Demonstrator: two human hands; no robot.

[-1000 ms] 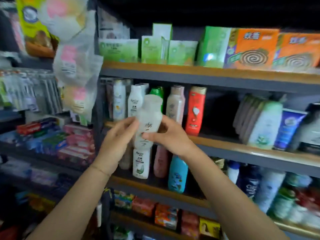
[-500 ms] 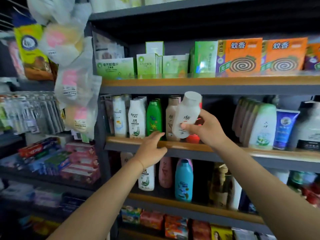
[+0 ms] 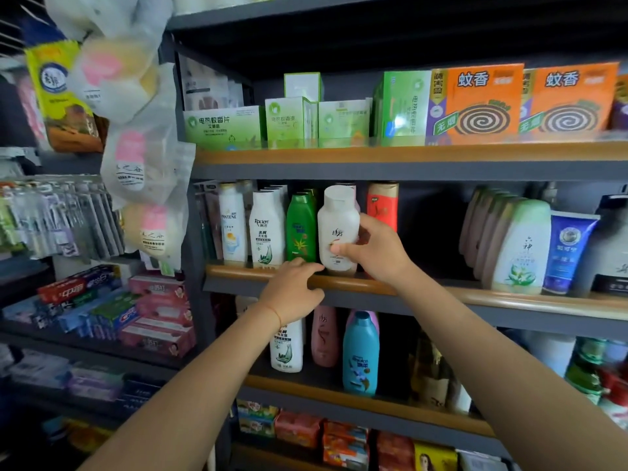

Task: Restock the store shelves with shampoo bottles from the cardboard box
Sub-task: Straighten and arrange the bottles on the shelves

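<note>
White shampoo bottle (image 3: 338, 229) held upright in right grip (image 3: 375, 248); left grip (image 3: 294, 292) relaxed, empty, rested on shelf rail (image 3: 441, 294). Bottle best seated flat, label forward, then released.

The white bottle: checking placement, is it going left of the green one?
No, the right hand holds the white bottle right of the green bottle.

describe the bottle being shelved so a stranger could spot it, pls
Middle shelf, left bottle row: the white bottle sits between a green bottle and a red one. Only it is gripped by the right hand.
</note>
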